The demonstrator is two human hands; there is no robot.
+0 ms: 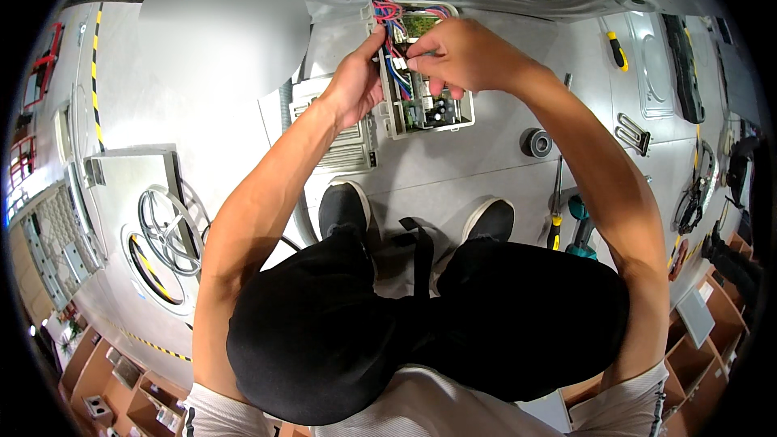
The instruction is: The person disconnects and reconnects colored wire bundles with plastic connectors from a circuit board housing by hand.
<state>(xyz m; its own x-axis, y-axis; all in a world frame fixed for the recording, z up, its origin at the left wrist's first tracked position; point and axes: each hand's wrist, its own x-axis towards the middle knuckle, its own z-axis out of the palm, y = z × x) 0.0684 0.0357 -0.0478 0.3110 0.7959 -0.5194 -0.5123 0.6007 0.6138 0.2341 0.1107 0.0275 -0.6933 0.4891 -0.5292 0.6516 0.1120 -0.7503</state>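
Observation:
An open plastic housing with a circuit board (439, 114) lies in front of me at top centre, with coloured wires (387, 11) running up from it to a harness above. My left hand (352, 81) is closed at the housing's left side, thumb up by the wire bundle. My right hand (461, 55) reaches over the board, thumb and index finger pinched on a small white connector (398, 63) among the wires; the fingertips partly hide it. A ribbed plastic cover (340, 154) lies just below my left hand, beside a grey hose (286, 113).
A sheet-metal cabinet edge (534, 4) spans the top. Screwdrivers (555, 231), a teal power tool (581, 243), a bearing (537, 142) and metal parts lie right. A door panel with a pulley wheel (166, 235) lies left. Cardboard boxes (688, 356) and another person's dark leg (732, 267) are at right.

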